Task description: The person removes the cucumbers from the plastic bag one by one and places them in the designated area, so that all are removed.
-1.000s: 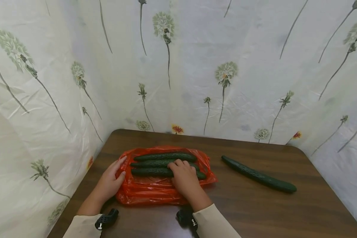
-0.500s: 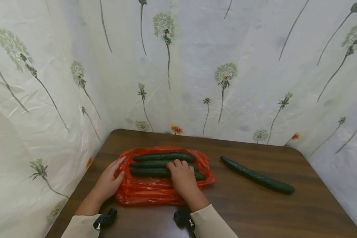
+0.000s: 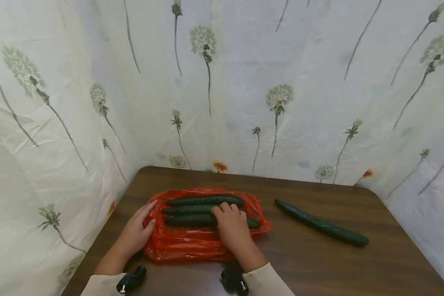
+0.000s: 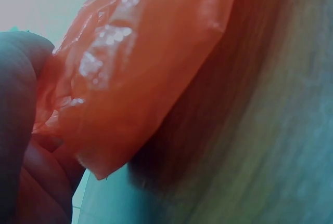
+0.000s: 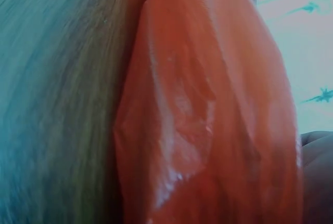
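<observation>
Three dark green cucumbers lie side by side on a red plastic bag (image 3: 186,250): a back one (image 3: 203,200), a middle one (image 3: 186,210) and a front one (image 3: 188,220). My left hand (image 3: 135,233) holds the bag's left edge, its thumb toward the near side; in the left wrist view, red plastic (image 4: 130,78) runs between thumb and fingers. My right hand (image 3: 234,228) curls its fingers over the front cucumber, fingertips reaching the middle one. Its palm hides part of both. In the right wrist view, the bag's side (image 5: 208,104) covers most of that hand.
A single cucumber (image 3: 322,225) lies slantwise on the brown wooden table (image 3: 318,267), right of the bag. Behind and to the left hangs a pale sheet (image 3: 237,102) printed with dandelions. Black wrist devices (image 3: 131,279) sit at both cuffs.
The head view has tipped up slightly, so everything sits a little lower in the frame. Both hands keep their places at the bag and the cucumbers, with barely any movement.
</observation>
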A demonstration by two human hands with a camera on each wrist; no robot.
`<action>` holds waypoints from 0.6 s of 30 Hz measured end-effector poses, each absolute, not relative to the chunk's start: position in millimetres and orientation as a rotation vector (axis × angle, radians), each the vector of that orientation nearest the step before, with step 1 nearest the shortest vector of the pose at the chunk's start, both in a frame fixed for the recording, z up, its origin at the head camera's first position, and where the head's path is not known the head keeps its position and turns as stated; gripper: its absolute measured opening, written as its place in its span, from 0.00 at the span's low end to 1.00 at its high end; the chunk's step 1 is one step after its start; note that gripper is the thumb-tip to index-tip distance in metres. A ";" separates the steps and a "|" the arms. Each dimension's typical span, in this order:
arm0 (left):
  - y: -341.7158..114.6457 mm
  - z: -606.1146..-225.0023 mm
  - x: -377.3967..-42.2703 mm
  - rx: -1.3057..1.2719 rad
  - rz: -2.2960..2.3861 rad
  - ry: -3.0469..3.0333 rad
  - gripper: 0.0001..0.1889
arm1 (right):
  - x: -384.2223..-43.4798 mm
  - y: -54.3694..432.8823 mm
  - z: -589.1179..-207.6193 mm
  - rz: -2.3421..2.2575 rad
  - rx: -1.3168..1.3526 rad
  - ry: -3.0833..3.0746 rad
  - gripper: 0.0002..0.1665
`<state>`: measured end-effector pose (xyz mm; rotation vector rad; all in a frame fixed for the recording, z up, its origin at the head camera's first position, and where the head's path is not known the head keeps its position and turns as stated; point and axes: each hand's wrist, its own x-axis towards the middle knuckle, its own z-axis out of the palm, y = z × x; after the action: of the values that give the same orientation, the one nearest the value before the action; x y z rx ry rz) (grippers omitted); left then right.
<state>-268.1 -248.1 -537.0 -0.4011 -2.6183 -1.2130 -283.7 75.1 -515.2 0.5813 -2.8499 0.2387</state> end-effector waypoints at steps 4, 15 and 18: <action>-247.9 -536.7 -266.7 -0.405 -1.217 -2.620 0.32 | -280.4 78.0 -511.6 0.255 0.585 -2.828 0.29; -246.4 -536.1 -267.2 -0.409 -1.222 -2.628 0.32 | -273.8 79.7 -501.1 0.284 0.619 -2.732 0.28; -247.0 -536.1 -267.4 -0.399 -1.235 -2.635 0.32 | -271.8 79.7 -496.0 0.271 0.630 -2.718 0.28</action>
<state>-267.4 -247.0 -536.1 -0.3990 -2.6347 -1.2351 -271.8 79.7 -496.0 0.6296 -2.7181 0.2713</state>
